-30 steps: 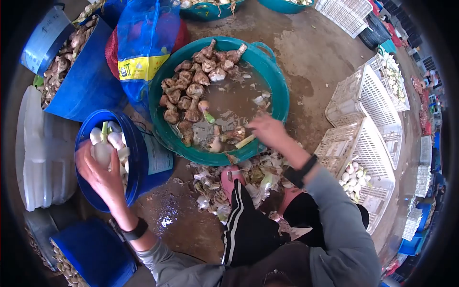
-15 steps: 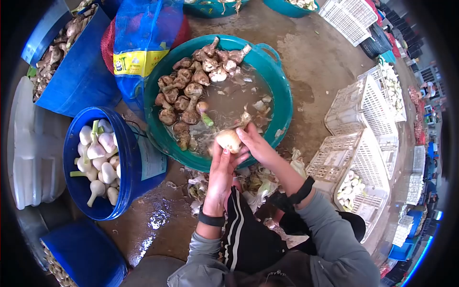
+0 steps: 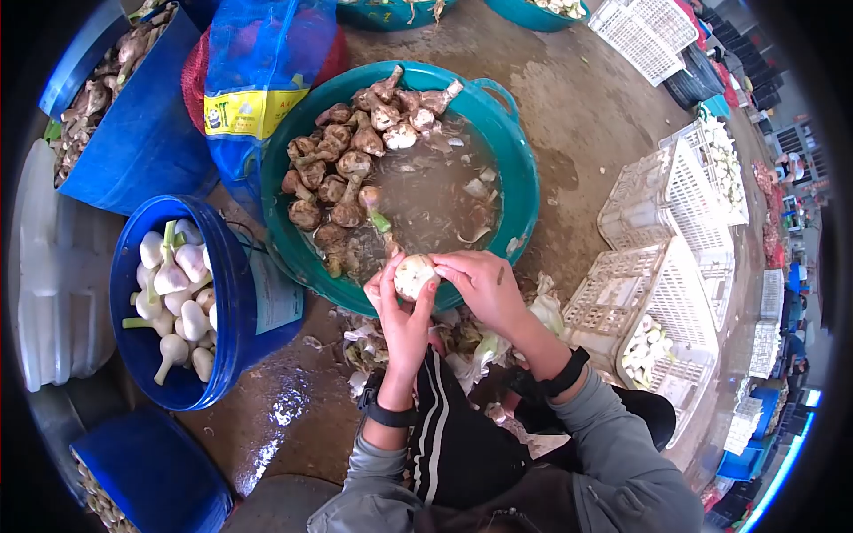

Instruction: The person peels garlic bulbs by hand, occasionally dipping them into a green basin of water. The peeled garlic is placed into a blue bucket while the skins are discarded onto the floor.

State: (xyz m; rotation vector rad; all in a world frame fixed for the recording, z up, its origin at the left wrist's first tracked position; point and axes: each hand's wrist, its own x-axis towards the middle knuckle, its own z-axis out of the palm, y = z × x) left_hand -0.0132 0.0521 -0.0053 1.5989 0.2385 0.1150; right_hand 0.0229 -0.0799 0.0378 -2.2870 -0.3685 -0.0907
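Note:
My left hand is wrapped round a pale garlic bulb over the near rim of the green basin. The fingertips of my right hand pinch the bulb's right side. Dirty brown garlic bulbs are heaped in the left and far part of the basin, and loose skins float in its murky water. Cleaned white bulbs fill the blue bucket on the left.
Peeled skins litter the floor below the basin. White crates stand at the right, one holding garlic. Blue tubs and a blue mesh bag are at the upper left; another tub lies lower left.
The bulb has turned in my hands, and its stem no longer points up toward the basin. My right hand has shifted to the bulb's side. A skin strip now shows at the water's right.

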